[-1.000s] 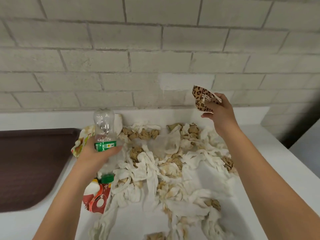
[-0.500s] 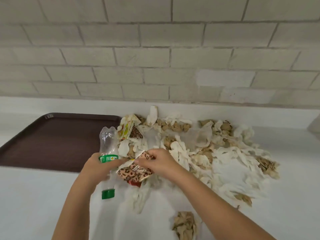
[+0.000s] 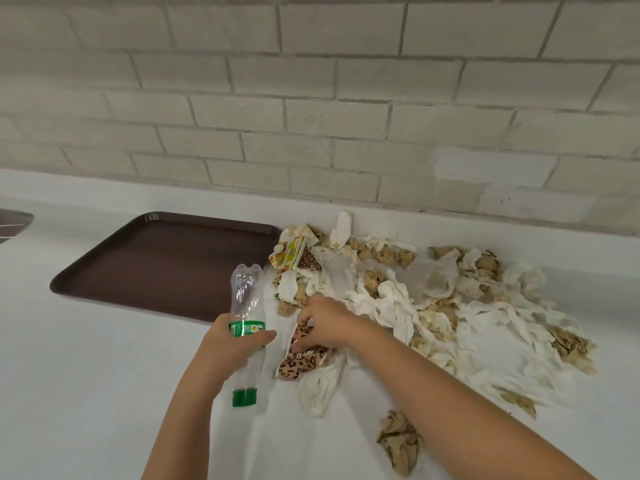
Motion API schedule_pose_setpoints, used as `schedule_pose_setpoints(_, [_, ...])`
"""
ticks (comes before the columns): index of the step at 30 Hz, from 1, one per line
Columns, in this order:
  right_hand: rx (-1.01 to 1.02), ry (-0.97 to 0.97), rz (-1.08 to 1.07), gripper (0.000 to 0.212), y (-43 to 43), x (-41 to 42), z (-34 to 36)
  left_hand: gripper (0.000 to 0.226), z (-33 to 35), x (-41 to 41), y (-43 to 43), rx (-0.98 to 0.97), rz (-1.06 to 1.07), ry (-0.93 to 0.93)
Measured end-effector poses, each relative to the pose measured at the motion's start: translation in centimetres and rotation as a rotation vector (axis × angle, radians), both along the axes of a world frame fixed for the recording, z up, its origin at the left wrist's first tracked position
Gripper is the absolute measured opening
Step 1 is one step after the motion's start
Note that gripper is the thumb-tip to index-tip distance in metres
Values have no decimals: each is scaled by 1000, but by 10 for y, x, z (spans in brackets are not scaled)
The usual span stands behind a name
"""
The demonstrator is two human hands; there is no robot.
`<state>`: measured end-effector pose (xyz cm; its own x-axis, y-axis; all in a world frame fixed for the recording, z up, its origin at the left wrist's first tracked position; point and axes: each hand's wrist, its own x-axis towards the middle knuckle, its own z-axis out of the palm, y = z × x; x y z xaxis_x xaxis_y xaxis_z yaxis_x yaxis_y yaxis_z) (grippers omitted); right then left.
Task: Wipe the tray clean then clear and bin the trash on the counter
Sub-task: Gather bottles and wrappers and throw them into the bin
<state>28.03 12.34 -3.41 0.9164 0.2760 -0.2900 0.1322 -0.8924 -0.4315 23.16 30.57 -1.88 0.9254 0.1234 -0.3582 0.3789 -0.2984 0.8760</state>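
My left hand [image 3: 225, 344] grips a clear plastic bottle [image 3: 244, 296] upside down, its green cap [image 3: 244, 397] pointing at the counter. Just right of it, my right hand [image 3: 329, 320] pinches a leopard-print wrapper [image 3: 300, 363] at the near left edge of the trash pile. That pile of crumpled white and brown paper napkins [image 3: 433, 306] spreads across the white counter [image 3: 86, 375]. A dark brown tray [image 3: 166, 265] lies flat to the left of the pile, with nothing on it.
A yellow-green printed wrapper [image 3: 289, 252] lies at the pile's far left, by the tray corner. One loose brown napkin ball [image 3: 398, 441] sits near the front. A grey brick wall [image 3: 311, 98] backs the counter. A dark object [image 3: 12, 223] shows at the far left edge.
My right hand came down from mid-air with the leopard-print wrapper to the pile beside the bottle. The view swung left, bringing the tray into fuller sight. My left hand keeps holding the bottle.
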Motion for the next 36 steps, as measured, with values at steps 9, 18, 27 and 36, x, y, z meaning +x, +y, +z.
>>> schedule_pose_setpoints(9, [142,-136,100,27,-12,-9,8,56,13,-13,-12,-103,10,-92])
schedule_pose_setpoints(18, [993,-554,-511,26,-85,-61,81,51,59,-64,-68,-276,-58,-286])
schedule_pose_setpoints(27, [1269,-793,-1118,13,-257,-304,47,85,48,-185,-246,-434,-702,-138])
schedule_pose_setpoints(36, [1215,-737,-1729,80,-325,-581,-72,60,-33,-408,-392,-276,-1140,126])
